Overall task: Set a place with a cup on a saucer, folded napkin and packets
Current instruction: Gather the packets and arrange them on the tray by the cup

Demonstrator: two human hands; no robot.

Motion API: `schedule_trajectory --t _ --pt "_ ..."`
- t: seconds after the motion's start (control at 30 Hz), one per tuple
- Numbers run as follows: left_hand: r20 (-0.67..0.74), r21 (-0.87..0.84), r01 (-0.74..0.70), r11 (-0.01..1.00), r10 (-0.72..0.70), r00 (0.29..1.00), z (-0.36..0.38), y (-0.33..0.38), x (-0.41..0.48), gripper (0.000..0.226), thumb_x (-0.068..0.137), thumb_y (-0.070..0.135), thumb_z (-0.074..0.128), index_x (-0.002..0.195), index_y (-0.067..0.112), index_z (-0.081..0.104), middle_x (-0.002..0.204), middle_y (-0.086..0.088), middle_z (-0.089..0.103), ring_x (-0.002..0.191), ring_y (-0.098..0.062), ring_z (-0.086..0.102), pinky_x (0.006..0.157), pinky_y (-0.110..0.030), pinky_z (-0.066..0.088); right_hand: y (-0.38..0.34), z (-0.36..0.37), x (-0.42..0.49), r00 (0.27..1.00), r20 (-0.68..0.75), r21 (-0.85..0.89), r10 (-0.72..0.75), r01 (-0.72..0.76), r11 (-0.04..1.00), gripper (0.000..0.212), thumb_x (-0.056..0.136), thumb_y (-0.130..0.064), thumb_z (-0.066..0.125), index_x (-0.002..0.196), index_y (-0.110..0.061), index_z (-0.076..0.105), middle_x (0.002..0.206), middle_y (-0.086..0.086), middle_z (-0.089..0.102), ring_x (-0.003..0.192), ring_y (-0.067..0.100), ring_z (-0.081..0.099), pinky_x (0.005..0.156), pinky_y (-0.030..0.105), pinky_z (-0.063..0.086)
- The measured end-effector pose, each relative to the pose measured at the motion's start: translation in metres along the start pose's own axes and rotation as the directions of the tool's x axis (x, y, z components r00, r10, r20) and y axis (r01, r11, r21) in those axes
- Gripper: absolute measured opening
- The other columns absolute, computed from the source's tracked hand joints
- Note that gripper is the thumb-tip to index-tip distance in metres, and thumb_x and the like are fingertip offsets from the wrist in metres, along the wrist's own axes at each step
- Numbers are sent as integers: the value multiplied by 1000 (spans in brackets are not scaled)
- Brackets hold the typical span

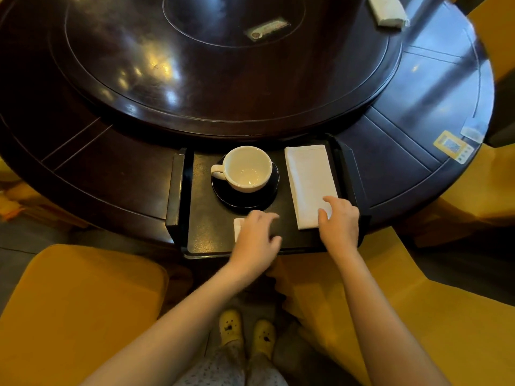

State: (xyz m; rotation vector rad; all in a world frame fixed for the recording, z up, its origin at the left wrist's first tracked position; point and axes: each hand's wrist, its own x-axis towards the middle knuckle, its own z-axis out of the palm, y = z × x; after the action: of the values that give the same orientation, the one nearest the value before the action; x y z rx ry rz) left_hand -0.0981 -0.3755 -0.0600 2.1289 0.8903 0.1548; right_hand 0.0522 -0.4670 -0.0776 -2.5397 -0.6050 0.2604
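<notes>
A white ceramic cup [248, 168] is sitting on a dark round saucer [245, 200] on a black rectangular tray [206, 232] on a dark round wooden table [111, 174]. The right hand [341, 221] is resting spread, lightly bent fingers on the near end of a white folded cloth napkin [308, 176] just right of the saucer. The left hand [256, 238], fingers relaxed and apart, is partly covering a small white packet [238, 228] near the tray's front edge

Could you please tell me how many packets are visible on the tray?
1: a white packet lies on the tray near its front edge, partly under the left hand. More may be hidden beneath that hand.
</notes>
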Motion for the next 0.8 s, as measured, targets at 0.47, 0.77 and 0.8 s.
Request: schedule_trajectory --t 0.47,0.77,0.8 --pt "104 38 179 983 -182 978 68 42 30 32 84 10 52 115 3 52 124 -11 48 115 -25 46 90 -28 41 28 1 -10 991 135 -57 26 -18 998 34 90 -17 56 124 -14 53 137 8 43 122 25 36 97 40 43" --pt "114 17 213 977 -213 970 65 46 18 27 83 9 52 110 1 54 120 -11 49 114 -27 47 90 -30 42 29 -1 -18 983 180 -48 40 -32 998 37 90 -19 57 126 -15 51 138 7 41 122 25 35 96 39 45" --pt "108 0 204 979 -203 973 62 46 17 32 84 10 53 115 2 54 124 -11 49 117 -27 47 92 -30 41 27 -2 -18 982 184 -51 49 -40 998 38 90 -19 56 127 -16 50 140 8 39 124 25 34 98 40 44"
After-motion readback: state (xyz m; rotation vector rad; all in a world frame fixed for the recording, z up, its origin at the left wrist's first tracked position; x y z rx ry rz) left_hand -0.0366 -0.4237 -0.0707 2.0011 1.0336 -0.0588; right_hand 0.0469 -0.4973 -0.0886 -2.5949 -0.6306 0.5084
